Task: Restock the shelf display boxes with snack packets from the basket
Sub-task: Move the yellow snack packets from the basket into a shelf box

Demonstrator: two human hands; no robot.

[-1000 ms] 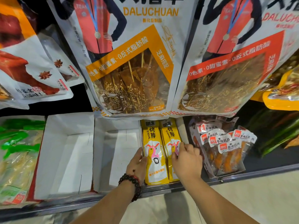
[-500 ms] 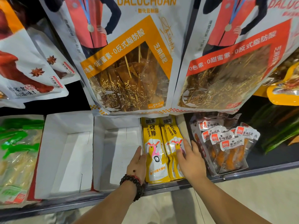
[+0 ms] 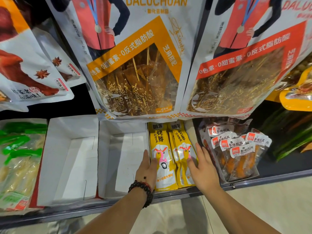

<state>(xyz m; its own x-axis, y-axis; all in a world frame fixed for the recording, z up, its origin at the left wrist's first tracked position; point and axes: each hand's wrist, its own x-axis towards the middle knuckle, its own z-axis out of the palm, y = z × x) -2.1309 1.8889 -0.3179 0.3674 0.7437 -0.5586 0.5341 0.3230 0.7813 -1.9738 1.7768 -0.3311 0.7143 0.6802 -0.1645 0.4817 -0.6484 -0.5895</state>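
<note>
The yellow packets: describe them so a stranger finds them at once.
On the bottom shelf, below the two big hanging bags, stand white boxes. The yellow packets fill the box right of the two empty ones, between both hands. Only they are bright yellow with a cartoon duck.

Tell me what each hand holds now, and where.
Nothing gripped. Left hand and right hand lie flat-fingered on the yellow packets, touching their lower fronts.

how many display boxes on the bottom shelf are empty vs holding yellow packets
Empty white boxes: 2, the left one and the middle one
Box with yellow packets: 1, both hands resting on its packets
Total boxes: 3
</note>
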